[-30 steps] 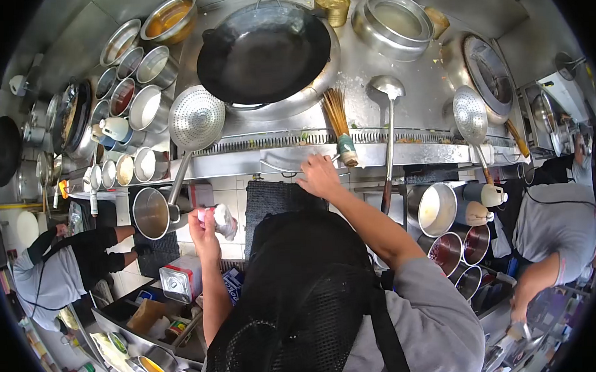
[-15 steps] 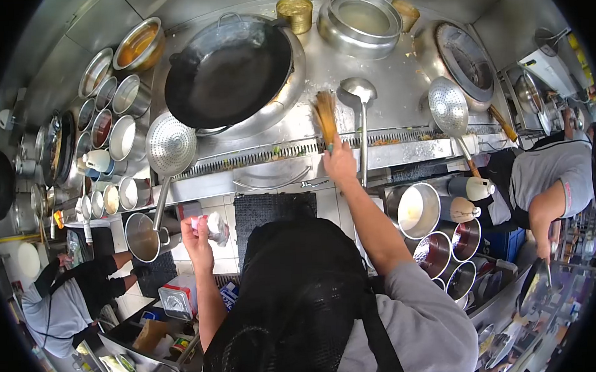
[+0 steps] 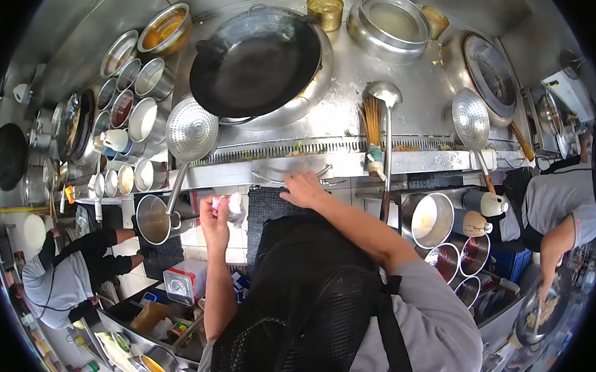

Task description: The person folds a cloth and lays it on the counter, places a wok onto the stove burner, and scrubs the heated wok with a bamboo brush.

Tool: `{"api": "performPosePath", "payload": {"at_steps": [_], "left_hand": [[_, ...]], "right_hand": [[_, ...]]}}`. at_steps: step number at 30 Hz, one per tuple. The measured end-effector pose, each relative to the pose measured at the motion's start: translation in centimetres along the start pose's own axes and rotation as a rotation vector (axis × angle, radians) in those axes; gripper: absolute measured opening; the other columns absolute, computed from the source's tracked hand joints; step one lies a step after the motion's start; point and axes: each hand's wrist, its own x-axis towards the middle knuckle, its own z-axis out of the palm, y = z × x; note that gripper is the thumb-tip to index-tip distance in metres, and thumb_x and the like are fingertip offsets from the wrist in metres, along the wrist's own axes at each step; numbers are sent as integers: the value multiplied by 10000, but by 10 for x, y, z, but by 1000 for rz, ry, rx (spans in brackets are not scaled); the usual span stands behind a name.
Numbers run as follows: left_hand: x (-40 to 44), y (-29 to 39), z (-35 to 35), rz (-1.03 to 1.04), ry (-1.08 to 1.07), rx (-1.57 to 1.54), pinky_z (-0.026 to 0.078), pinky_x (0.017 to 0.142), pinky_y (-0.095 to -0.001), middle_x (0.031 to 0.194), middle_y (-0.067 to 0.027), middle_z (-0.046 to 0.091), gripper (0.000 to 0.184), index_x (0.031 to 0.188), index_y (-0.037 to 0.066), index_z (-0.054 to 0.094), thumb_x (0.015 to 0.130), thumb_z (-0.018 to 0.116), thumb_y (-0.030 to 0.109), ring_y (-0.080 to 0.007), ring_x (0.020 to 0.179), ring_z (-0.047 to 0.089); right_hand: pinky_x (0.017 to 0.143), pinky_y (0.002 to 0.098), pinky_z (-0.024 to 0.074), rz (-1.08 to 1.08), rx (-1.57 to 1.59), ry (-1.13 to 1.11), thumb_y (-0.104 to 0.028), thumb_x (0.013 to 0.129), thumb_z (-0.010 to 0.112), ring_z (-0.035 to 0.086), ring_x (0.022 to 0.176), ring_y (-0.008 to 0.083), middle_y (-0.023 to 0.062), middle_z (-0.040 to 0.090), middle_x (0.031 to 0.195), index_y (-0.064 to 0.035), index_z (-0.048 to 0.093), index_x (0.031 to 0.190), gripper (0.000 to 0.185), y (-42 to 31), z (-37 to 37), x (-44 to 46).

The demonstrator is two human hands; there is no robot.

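My left hand is closed around a small crumpled pink-and-white plastic bag, held over the floor left of me. My right hand holds nothing; its fingers are loosely apart, near the curved metal handle on the stove's front. A bamboo wok brush rests on the stove edge, its green-bound grip toward me. Beside it lies a steel ladle, partly over the brush's bristles. The black wok sits tilted on its burner ring. Left of it, a perforated skimmer lies with its handle toward me.
Seasoning pots crowd the left side. A second skimmer lies at right, before another burner. Steel pots and bottles stand to my right. One co-worker is at left; another handles a wok at right.
My right hand has let go of the brush, which now lies beside the ladle, and has drawn back to the left. My left hand still holds the bag. The view has shifted.
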Motion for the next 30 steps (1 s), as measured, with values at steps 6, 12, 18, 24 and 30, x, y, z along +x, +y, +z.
{"api": "performPosePath", "payload": {"at_steps": [6,12,18,24,30], "left_hand": [[-13,8,-32,13,129,48,471,758,-227,976,15,635,139,1124,67,590,1058,697,126,-46,843,538],[-6,2,-35,54,160,59,469,756,-219,985,9,640,134,1130,63,607,1046,704,104,-41,852,538],[2,34,-15,25,104,64,435,632,-221,819,49,580,191,1049,70,606,994,783,113,-31,705,492],[7,60,-1,58,-123,-180,507,740,-234,930,18,661,162,1107,53,627,1010,753,81,-42,836,592],[28,90,-40,245,-234,-229,498,837,-242,1026,-2,659,126,1146,61,620,1038,679,33,-69,907,588]], "right_hand": [[853,520,543,142,-189,40,-362,946,709,749,898,321,123,777,916,-86,739,992,281,72,19,-34],[866,513,534,221,-287,5,-376,945,708,743,922,329,133,777,922,-108,732,970,271,110,-9,-65],[999,494,520,373,-189,-143,-354,881,771,707,1086,365,181,760,1064,-79,764,1100,352,116,-48,-72],[1022,473,524,-126,531,159,-438,862,853,651,1208,324,221,662,1282,-34,630,1400,709,-31,-100,-41],[839,351,578,-120,876,169,-278,926,798,718,889,207,89,719,1021,8,632,1234,452,-112,-79,-17]]}}
